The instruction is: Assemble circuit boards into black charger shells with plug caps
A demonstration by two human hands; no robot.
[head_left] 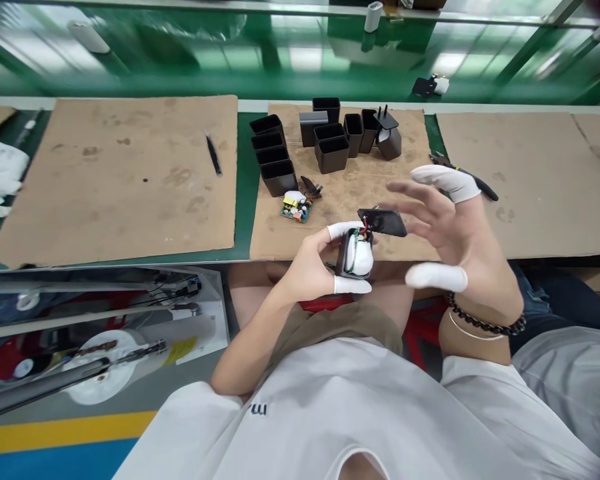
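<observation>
Close to my body, my left hand [313, 267] grips a black power adapter housing [347, 252] between finger and thumb, both in white finger cots. White padding fills the housing's opening, and red and green wires run to a black cover plate [386, 222] that sticks out to the right. Apart from it, my right hand [450, 223] is spread, with cots on thumb and index finger and nothing held. Ahead on the cardboard lie a small circuit board [297, 207] with a wired black plug plate [311, 187] and several black housings [331, 155].
Cutting pliers [465, 175] rest at the right across two cardboard sheets. Black tweezers [213, 155] lie on the left cardboard [130, 180]. Farther back, a housing with a pronged cover [387, 130] stands tilted. Another person [575, 373] sits close on my right.
</observation>
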